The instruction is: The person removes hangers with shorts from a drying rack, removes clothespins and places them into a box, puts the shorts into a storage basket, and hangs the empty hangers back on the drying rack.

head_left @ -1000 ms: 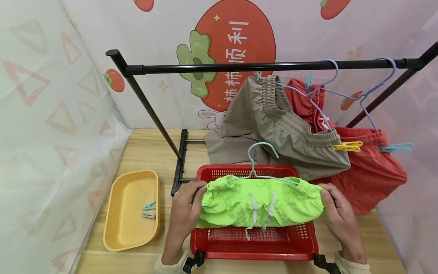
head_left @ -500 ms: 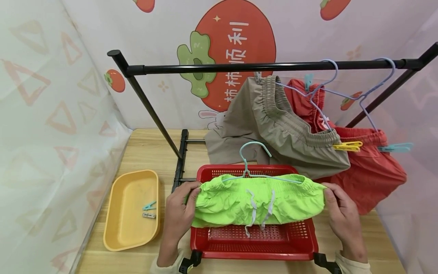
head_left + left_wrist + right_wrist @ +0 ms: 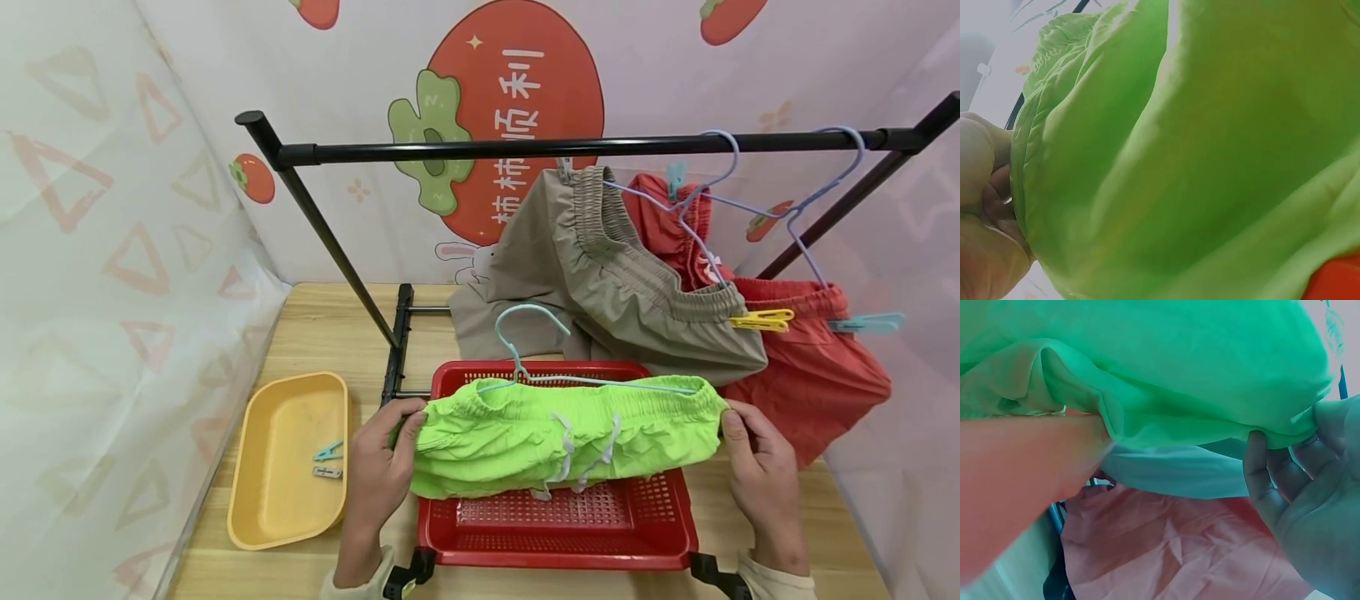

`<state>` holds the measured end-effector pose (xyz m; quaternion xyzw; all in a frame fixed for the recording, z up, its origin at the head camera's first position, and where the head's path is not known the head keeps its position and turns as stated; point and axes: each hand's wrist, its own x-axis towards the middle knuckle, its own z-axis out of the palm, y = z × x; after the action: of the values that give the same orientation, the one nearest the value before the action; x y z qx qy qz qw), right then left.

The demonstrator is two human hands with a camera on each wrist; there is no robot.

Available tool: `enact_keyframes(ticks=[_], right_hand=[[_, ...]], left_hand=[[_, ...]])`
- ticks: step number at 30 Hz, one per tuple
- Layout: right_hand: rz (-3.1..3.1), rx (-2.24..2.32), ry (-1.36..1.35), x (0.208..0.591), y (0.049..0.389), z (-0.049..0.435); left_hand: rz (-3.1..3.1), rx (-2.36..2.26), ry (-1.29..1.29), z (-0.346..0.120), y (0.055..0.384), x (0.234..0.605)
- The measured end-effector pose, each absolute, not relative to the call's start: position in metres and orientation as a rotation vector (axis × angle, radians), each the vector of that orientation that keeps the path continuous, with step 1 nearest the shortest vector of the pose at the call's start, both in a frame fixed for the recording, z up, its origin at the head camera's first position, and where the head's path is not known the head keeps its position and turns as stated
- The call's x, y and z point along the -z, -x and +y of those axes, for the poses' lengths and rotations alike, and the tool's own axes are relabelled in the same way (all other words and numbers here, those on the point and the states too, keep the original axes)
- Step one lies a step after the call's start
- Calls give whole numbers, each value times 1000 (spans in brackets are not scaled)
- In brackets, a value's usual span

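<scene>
Neon green shorts [image 3: 510, 442] with white drawstrings are stretched sideways above the red basket [image 3: 555, 557]. My left hand [image 3: 378, 471] pinches their left waistband end between thumb and fingers. At the other end my right hand [image 3: 767, 475] grips the waistband. A light turquoise hanger [image 3: 542, 377] lies inside the waist opening, its hook pointing up and its right arm reaching near the right end. In the left wrist view green cloth fills most of the picture beside the hand [image 3: 988, 206]. The right wrist view shows fingers [image 3: 1259, 465] against the hem.
A black rack's bar [image 3: 480, 150] crosses behind. Khaki shorts [image 3: 652, 283] and red shorts [image 3: 817, 383] hang from it on purple hangers, held by clothespins such as a yellow one [image 3: 763, 320]. A yellow tray [image 3: 288, 467] at left holds a turquoise clothespin [image 3: 327, 451] and a grey one.
Both hands have moved apart, pulling the waistband wider. The hanger has shifted left, its hook tilting further, while its right arm has come closer to the right waistband end.
</scene>
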<state>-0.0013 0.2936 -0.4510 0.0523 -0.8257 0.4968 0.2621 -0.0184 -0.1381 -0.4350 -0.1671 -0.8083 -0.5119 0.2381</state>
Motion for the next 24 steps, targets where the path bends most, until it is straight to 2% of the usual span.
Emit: enact_keyframes(ticks=[9,16,24], right_hand=[[-2276,-1399,-62,452,1,292],[-2352,-1396,-55,449,1,288],[-2466,-1397,-200,443,-1,281]], left_hand=[[-2106,1531,390,-140,17,436],[-2109,1571,440,-132,16,433],[-2132,1588,534,-123,16,435]])
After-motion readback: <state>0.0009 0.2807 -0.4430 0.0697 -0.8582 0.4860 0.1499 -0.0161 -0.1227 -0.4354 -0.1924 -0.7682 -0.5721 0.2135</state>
